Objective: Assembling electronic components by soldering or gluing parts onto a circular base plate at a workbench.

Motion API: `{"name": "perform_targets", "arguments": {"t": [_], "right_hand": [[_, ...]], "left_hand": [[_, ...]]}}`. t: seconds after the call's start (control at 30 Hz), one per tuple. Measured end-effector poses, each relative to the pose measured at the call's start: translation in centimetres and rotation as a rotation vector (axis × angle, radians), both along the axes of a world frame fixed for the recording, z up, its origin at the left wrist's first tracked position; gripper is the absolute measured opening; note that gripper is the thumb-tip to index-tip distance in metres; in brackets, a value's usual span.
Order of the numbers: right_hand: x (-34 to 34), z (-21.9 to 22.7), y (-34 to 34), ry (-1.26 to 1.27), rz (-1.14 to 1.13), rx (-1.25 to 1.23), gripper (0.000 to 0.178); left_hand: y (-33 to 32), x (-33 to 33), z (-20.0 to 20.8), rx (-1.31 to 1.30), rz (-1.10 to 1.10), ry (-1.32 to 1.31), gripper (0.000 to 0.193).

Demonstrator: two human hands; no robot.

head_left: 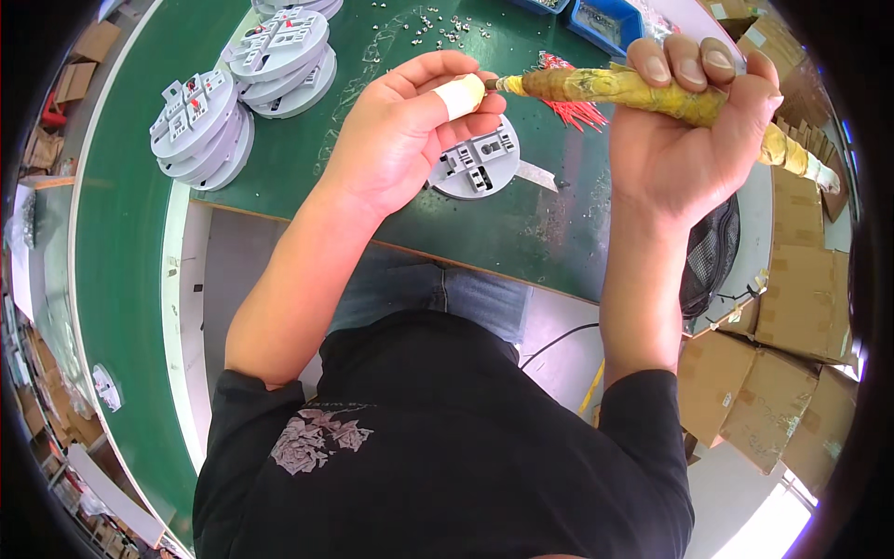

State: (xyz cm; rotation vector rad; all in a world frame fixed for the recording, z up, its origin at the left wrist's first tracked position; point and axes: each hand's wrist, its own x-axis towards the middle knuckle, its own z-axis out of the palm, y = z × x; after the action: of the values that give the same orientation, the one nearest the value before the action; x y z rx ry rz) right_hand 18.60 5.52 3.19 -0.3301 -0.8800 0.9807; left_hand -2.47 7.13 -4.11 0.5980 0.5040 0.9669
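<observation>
My right hand (684,154) is wrapped round a long tool shaped like a power screwdriver (582,86), bound in worn yellow tape. It lies nearly level, its narrow tip pointing left. At that tip my left hand (386,140) is closed in a pinch, white tape around its thumb; whatever sits between the fingers is too small to make out. Below the left fingers, a round grey plastic base (501,168) with black and metal parts lies on the green table (559,219), partly covered by the hand. A pale strip (537,175) sticks out at its right.
Stacks of similar grey bases (200,130) stand at the left. Small metal parts (438,33) lie scattered at the back, near blue bins (605,26). Red wires (573,112) lie behind the tool. Cardboard boxes (796,298) and a black mesh bag (710,261) are on the right.
</observation>
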Motion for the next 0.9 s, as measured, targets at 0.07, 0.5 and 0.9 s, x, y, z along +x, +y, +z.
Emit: {"name": "perform_targets", "arguments": {"t": [0.07,0.5,0.9], "right_hand": [[0.06,0.08,-0.16,-0.020,-0.002,0.011,0.011],[0.66,-0.18,-0.65,0.011,-0.002,0.036,0.011],[0.71,0.53,-0.94,-0.015,-0.025,0.083,0.006]], "left_hand": [[-0.01,0.09,0.10,0.006,0.015,0.012,0.020],[0.24,0.38,0.26,-0.017,0.008,0.007,0.020],[0.45,0.94,0.09,0.029,0.053,-0.011,0.016]]}}
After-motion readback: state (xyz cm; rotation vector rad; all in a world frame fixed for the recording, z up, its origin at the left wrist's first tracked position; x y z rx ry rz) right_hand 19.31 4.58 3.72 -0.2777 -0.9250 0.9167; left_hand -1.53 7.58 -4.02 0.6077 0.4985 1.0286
